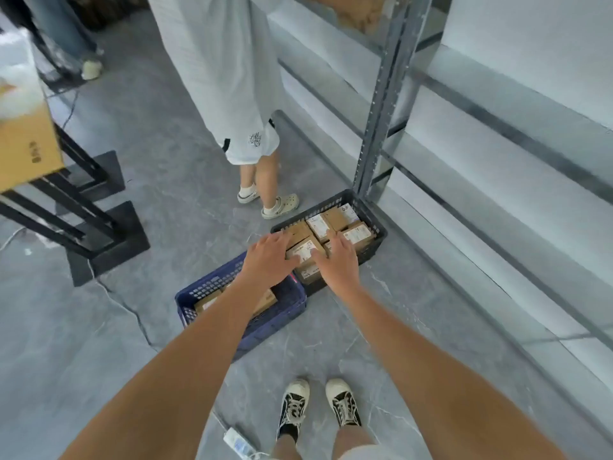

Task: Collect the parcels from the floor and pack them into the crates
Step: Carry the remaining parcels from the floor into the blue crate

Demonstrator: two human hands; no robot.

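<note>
Cardboard parcels [335, 227] fill the black crate [371, 240] under your hands; your left hand [268, 260] and right hand [338, 260] flank one labelled parcel [303, 252], fingers straight and pressed to its sides. Beneath your left forearm, the blue crate [212, 287] holds more boxes. Beyond your fingertips stands another person [232, 94]
</note>
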